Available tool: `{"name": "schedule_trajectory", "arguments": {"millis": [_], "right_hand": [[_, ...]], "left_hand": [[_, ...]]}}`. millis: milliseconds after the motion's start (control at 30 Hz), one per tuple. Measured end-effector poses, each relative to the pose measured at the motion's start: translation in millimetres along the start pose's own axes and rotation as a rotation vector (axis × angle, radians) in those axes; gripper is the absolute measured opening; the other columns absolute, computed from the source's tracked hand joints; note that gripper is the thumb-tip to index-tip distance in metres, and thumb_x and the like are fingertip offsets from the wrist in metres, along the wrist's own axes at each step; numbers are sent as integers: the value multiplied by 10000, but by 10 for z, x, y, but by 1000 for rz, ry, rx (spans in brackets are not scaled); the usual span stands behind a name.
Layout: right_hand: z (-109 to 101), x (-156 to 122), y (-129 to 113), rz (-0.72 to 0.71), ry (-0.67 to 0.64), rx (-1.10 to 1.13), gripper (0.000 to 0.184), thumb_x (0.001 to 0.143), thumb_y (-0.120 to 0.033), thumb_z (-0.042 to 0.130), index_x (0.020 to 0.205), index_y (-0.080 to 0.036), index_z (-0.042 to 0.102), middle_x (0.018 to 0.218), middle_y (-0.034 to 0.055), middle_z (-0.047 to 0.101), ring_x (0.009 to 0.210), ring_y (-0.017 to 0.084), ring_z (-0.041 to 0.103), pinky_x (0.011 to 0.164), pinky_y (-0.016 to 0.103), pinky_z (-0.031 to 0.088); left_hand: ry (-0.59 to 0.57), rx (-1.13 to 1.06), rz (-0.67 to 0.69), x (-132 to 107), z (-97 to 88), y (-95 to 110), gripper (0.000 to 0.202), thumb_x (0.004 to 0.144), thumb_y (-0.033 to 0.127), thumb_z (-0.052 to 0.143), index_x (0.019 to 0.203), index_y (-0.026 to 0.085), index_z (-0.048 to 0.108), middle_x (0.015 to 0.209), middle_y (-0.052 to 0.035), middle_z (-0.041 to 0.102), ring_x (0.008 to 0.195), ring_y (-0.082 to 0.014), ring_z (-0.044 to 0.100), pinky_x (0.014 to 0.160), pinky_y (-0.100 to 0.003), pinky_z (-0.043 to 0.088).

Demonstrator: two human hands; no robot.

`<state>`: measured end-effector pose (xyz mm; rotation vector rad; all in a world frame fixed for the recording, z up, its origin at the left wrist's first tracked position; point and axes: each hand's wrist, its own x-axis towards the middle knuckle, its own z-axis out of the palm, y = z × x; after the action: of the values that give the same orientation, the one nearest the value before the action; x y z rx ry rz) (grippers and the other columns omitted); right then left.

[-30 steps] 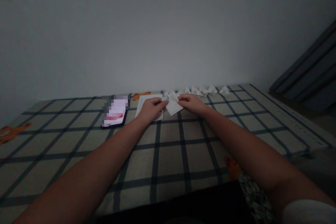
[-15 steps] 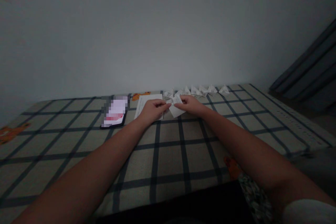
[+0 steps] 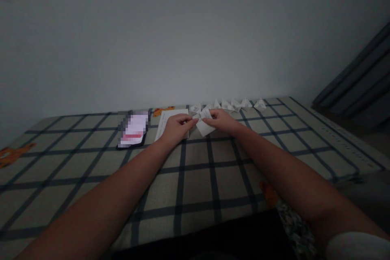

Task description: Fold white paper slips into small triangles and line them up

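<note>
Between my hands is a folded piece of white paper [image 3: 206, 128], its lower corner pointing toward me. My left hand [image 3: 177, 126] is closed in a pinch on the paper's left side, thumb and index finger together. On the right side, my right hand [image 3: 223, 121] grips the same paper between thumb and fingers. Several folded white paper shapes [image 3: 245, 104] stand in a row just behind, along the far edge. A stack of printed paper sheets [image 3: 164, 122] lies partly under my left hand. Fine folds between my fingertips are too small to make out.
A phone [image 3: 134, 129] with a lit, blurred screen lies left of the sheets. The checked cloth [image 3: 198, 178] covers the table up to the pale wall [image 3: 195, 36]. A dark curtain [image 3: 362, 73] hangs at the right.
My fingers have shifted very slightly on the folded paper, and its upper folds sit a little differently. Both hands keep their place and hold.
</note>
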<state>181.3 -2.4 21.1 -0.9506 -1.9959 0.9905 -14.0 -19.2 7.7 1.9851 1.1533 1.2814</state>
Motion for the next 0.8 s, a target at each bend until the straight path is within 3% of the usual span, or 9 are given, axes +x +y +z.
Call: {"name": "schedule_trajectory", "arguments": {"millis": [267, 600, 800], "right_hand": [[-66, 16, 57, -10, 5, 124, 233, 715, -237, 546, 877, -119, 666, 827, 38, 640, 734, 131, 556, 657, 233, 410], [-82, 31, 83, -29, -34, 233, 373, 697, -142, 534, 1042, -191, 668, 1001, 39, 668, 956, 161, 574, 885, 316, 407], [-75, 11, 87, 0, 0, 231, 346, 727, -201, 548, 1055, -172, 653, 1027, 51, 661, 919, 151, 588, 859, 300, 420]], "left_hand": [[45, -31, -46, 27, -51, 8, 287, 732, 425, 614, 680, 147, 666, 638, -11, 615, 616, -131, 527, 592, -248, 379], [68, -34, -82, 55, -77, -26, 290, 733, 428, 610, 706, 149, 682, 652, -23, 633, 590, -130, 522, 570, -248, 374], [54, -8, -80, 51, -83, -33, 298, 737, 439, 597, 694, 154, 673, 620, -12, 611, 583, -128, 506, 555, -244, 363]]}}
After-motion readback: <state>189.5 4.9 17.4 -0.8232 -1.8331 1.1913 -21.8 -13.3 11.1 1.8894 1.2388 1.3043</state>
